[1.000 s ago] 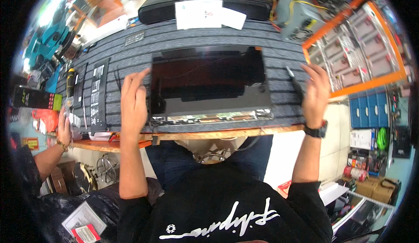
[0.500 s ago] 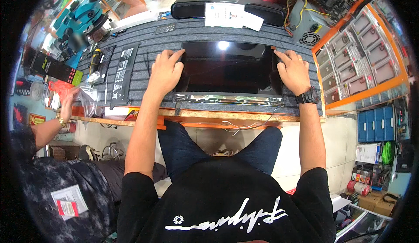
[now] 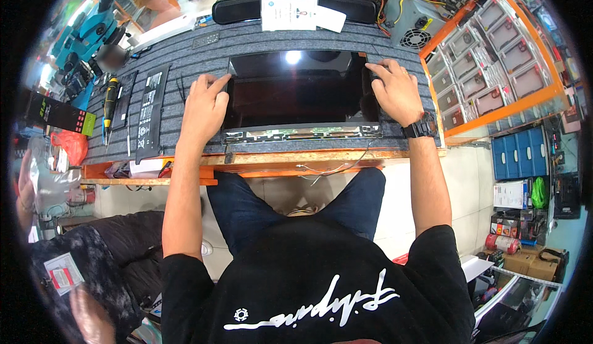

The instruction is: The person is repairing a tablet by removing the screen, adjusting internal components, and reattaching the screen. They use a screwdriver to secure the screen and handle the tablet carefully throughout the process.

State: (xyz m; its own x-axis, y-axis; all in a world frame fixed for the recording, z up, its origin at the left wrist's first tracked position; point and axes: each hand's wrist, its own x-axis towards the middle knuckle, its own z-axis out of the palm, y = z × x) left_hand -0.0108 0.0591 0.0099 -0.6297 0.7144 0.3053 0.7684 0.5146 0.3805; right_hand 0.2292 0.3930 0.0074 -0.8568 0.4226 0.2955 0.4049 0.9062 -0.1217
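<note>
A dark, glossy laptop display panel (image 3: pixel 299 90) lies flat on the grey ribbed mat in front of me, with a bright lamp reflected near its top edge. Along its near edge runs a strip of green circuit board (image 3: pixel 302 133). My left hand (image 3: pixel 207 106) holds the left side, index finger at the upper left edge and the other fingers bent. My right hand (image 3: pixel 398 95), with a black watch on its wrist, holds the right side, index finger near the upper right corner. What lies under the panel is hidden.
Left on the mat lie a flat black battery (image 3: pixel 152 112) and a yellow-black screwdriver (image 3: pixel 110 106). A teal microscope (image 3: pixel 86 35) stands far left. Behind the panel is a black speaker bar (image 3: pixel 238 10); a power supply (image 3: pixel 414 25) and orange-framed case (image 3: pixel 494 66) stand right. A co-worker (image 3: pixel 111 251) is at left.
The view has shifted, moving the bench leftward in the picture. Both my hands stay at the panel's sides. The co-worker's hand has moved away from the red bag with the clear plastic bag.
</note>
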